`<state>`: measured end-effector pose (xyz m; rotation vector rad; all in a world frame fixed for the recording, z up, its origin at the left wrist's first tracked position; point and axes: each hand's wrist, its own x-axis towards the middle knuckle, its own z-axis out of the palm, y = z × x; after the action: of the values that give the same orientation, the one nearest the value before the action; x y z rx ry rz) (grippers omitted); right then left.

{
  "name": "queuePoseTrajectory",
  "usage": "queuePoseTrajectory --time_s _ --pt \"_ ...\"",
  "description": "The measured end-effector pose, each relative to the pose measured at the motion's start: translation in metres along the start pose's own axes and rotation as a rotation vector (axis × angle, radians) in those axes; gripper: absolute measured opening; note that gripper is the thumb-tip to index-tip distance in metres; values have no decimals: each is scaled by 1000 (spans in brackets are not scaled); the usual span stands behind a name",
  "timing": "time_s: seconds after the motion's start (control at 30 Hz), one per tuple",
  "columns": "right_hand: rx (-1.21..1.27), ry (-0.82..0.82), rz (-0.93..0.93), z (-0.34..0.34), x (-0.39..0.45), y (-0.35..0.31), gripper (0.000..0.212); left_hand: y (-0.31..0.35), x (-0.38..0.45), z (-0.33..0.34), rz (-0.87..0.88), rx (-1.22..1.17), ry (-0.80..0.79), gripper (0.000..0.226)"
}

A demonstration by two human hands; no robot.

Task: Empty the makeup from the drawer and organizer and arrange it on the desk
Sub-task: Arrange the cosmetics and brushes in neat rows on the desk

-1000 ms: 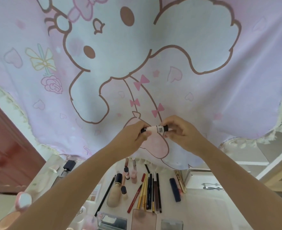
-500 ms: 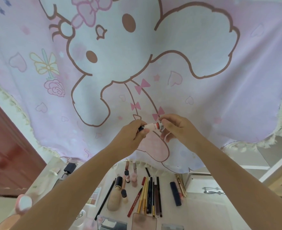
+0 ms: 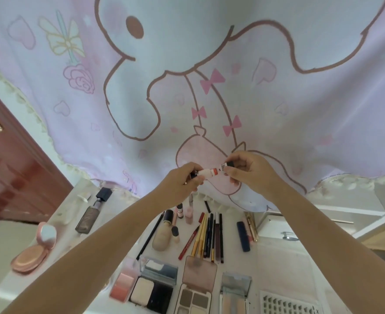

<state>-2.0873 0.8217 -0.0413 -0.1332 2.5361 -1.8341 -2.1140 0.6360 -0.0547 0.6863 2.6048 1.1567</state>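
Observation:
Both my hands hold one small white makeup tube (image 3: 210, 172) with red print and black ends, level above the desk. My left hand (image 3: 182, 181) grips its left black end. My right hand (image 3: 247, 169) pinches its right black cap. Below them on the white desk (image 3: 275, 264) lie a row of several pencils and liners (image 3: 206, 236), a beige foundation bottle (image 3: 163, 236), a dark blue stick (image 3: 243, 236) and small pink bottles (image 3: 188, 214). Open palettes (image 3: 198, 288) line the desk's near edge.
A pink cartoon curtain (image 3: 187, 75) hangs behind the desk. At the left are a brown glass bottle (image 3: 89, 217) and an open pink cushion compact (image 3: 35, 250). A red-brown door (image 3: 12, 173) stands far left. A white drawer with a metal handle (image 3: 288, 237) is at right.
The view has dropped, bringing the near palettes into sight. Both hands still hold the tube, which now shows its red print.

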Motion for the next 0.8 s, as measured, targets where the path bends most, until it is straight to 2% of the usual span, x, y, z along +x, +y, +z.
queuePoseTrajectory --time_s 0.13,0.3,0.53,0.7,0.8 --pt "-229 -124 73 30 -1 31 10 -39 -12 24 -154 -14 -96 14" --pt "-229 -169 182 66 -7 72 9 -75 -27 50 -346 -81 -150 34" --pt "-272 -133 223 94 -10 105 11 -107 -32 65 -411 -41 -184 41" --pt "-233 -56 285 104 -8 122 14 -123 -32 67 -391 -14 -98 34" --pt "-173 -6 342 105 -10 130 17 -129 -34 67 -372 -25 -125 32"
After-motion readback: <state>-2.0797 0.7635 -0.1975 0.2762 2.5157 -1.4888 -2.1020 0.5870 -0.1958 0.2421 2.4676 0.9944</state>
